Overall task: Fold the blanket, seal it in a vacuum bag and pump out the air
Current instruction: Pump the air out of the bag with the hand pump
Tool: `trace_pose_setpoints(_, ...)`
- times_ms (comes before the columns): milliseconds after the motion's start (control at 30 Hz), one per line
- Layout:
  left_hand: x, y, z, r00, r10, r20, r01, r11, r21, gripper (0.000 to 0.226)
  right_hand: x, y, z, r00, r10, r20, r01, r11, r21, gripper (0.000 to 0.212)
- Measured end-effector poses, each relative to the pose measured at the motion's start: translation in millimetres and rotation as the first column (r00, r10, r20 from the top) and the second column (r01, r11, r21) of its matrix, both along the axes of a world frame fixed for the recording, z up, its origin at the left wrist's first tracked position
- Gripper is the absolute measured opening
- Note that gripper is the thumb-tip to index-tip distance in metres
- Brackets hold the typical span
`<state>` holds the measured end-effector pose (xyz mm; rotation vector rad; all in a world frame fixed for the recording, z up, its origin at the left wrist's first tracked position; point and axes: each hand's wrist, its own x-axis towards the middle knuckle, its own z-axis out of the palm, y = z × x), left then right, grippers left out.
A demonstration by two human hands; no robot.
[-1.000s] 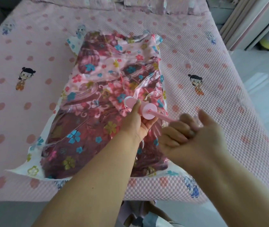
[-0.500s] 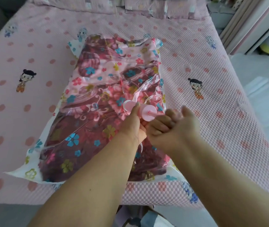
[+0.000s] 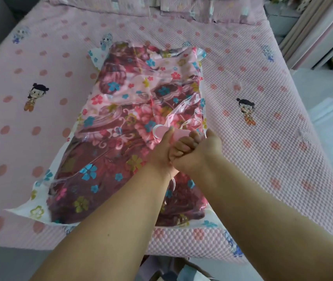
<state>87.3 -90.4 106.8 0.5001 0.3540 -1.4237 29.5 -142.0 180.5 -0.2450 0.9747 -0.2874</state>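
Observation:
A clear vacuum bag (image 3: pixel 40 211) with flower prints lies along the pink bed, and a folded dark red and pink floral blanket (image 3: pixel 125 110) fills it. A pink hand pump (image 3: pixel 162 131) lies low against the bag's right middle part. My left hand (image 3: pixel 161 153) is closed around the pump's barrel. My right hand (image 3: pixel 200 153) is fisted over the pump's handle, pressed right up against my left hand. The handle and rod are hidden under my fingers.
The pink dotted bedspread (image 3: pixel 263 138) with cartoon figures surrounds the bag. Pillows (image 3: pixel 192 7) lie at the far end. The bed's near edge (image 3: pixel 182 246) is just below my forearms. White furniture (image 3: pixel 313 37) and floor are to the right.
My right hand has pushed the pump's handle in toward the barrel; the pink rod seen a second ago is now hidden and both hands touch.

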Motion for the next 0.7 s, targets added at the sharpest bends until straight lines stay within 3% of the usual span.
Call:
trace_pose_setpoints(67, 5, -3, 3, 0.999, -0.012, 0.033, 0.010, 0.999, 0.046, 0.070, -7, 0, 1, 0.997, 0.072, 0.032, -0.069, 0.994, -0.086, 0.057)
trace_pose_setpoints(133, 4, -9, -10, 0.974, 0.104, 0.200, -0.162, 0.941, 0.298, 0.053, -44, 2, 12, 0.982, 0.153, 0.112, -0.150, 0.988, -0.033, 0.059)
trace_pose_setpoints(200, 3, -7, -15, 0.940, 0.201, 0.278, -0.297, 0.881, 0.368, 0.036, -79, 5, 22, 0.960, 0.215, 0.181, -0.213, 0.977, -0.028, 0.056)
trace_pose_setpoints(267, 3, -8, -17, 0.944, 0.226, 0.241, -0.304, 0.878, 0.368, 0.035, -86, 3, 24, 0.963, 0.165, 0.215, -0.155, 0.986, -0.063, 0.053)
trace_pose_setpoints(367, 2, -12, -13, 0.963, 0.199, 0.179, -0.252, 0.901, 0.353, 0.052, -52, -1, 16, 0.990, 0.030, 0.139, -0.038, 0.998, 0.053, 0.060)
trace_pose_setpoints(500, 1, -5, -5, 0.985, 0.104, -0.136, -0.086, 0.988, 0.130, 0.068, -1, -1, -1, 0.997, 0.045, -0.069, -0.042, 0.998, 0.045, 0.059)
trace_pose_setpoints(533, 2, -5, -4, 0.990, 0.110, -0.091, -0.096, 0.984, 0.152, 0.067, -7, 0, -3, 0.997, 0.068, -0.037, -0.067, 0.997, 0.028, 0.060)
trace_pose_setpoints(600, 2, -7, -10, 0.973, 0.090, 0.212, -0.161, 0.924, 0.348, 0.060, -38, 3, 3, 0.992, 0.072, 0.103, -0.082, 0.992, 0.098, 0.061)
trace_pose_setpoints(633, 0, -7, -11, 0.952, 0.091, 0.292, -0.210, 0.887, 0.411, 0.054, -55, 2, 6, 0.987, 0.082, 0.140, -0.099, 0.989, 0.114, 0.061)
trace_pose_setpoints(700, -2, -6, -13, 0.936, 0.147, 0.318, -0.275, 0.872, 0.406, 0.043, -81, 4, 20, 0.979, 0.082, 0.184, -0.104, 0.988, 0.111, 0.062)
